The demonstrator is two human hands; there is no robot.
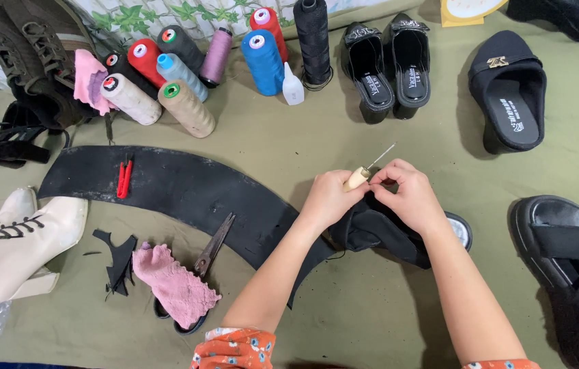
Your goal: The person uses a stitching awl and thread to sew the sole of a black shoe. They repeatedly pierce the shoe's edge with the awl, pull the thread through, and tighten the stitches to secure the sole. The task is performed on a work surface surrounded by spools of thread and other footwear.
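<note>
Head view: left hand [328, 198] closed around a wooden-handled awl [361, 175], needle angled up-right; right hand [409, 195] pinching black shoe [378, 229] just beneath, on green surface [371, 307]. Curved black rubber strip [187, 188] touching the left wrist; scissors [213, 246] and pink cloth [175, 287] nearby; thread cones [187, 106] well apart.

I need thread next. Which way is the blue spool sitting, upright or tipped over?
Upright: the blue spool stands on its base at the table's far edge, its top end showing.
</note>
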